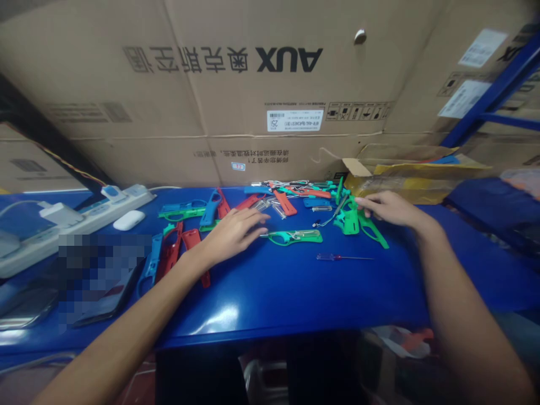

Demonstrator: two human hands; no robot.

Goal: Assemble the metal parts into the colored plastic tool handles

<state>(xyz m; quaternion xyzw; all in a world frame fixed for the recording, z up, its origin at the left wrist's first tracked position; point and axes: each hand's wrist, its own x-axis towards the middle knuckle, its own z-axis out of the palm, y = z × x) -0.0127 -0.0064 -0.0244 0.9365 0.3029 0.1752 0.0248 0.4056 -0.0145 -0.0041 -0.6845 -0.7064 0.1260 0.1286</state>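
Observation:
My left hand (pixel 238 232) reaches over the table with its fingers apart. Its fingertips are at the metal tip of a green lighter shell half (pixel 295 237), which lies flat with a clear tank and a teal piece inside; whether they touch is unclear. On the right, my right hand (pixel 388 208) has thumb and fingers closed on a green plastic lighter part (pixel 353 203) above a small pile of green shells (pixel 349 223). A thin screwdriver (pixel 333 257) with a clear purplish handle lies in front. Behind are orange shells (pixel 285 202), wired parts and clear tanks (pixel 322 208).
Blue shells (pixel 211 208) and red shells (pixel 171 253) lie at the left, near a white power strip (pixel 84 222), a white earphone case (pixel 129 220) and a dark phone (pixel 112 292). An open carton (pixel 405 183) stands back right. A large cardboard sheet (pixel 236 112) walls the back.

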